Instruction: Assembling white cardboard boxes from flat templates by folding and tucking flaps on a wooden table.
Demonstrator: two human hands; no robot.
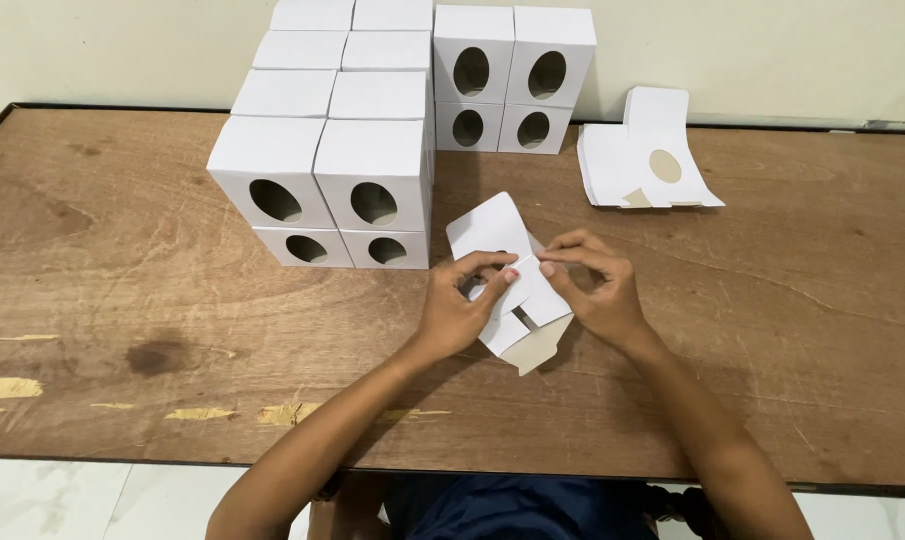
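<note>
Both hands, left hand [453, 315] and right hand [598, 290], are pinched on a half-folded white box blank [518, 300] held just above the worktop [123, 300], apparently so its flaps can be tucked. Finished windowed boxes [343, 180] are stacked behind; flat blanks [643, 165] lie right.

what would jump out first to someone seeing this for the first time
Probably the block of stacked white boxes with oval windows, standing at the back of the wooden table against the wall. Next, in the middle, the left hand and right hand both grip a half-folded white carton. A pile of flat carton blanks lies at the back right.
</note>
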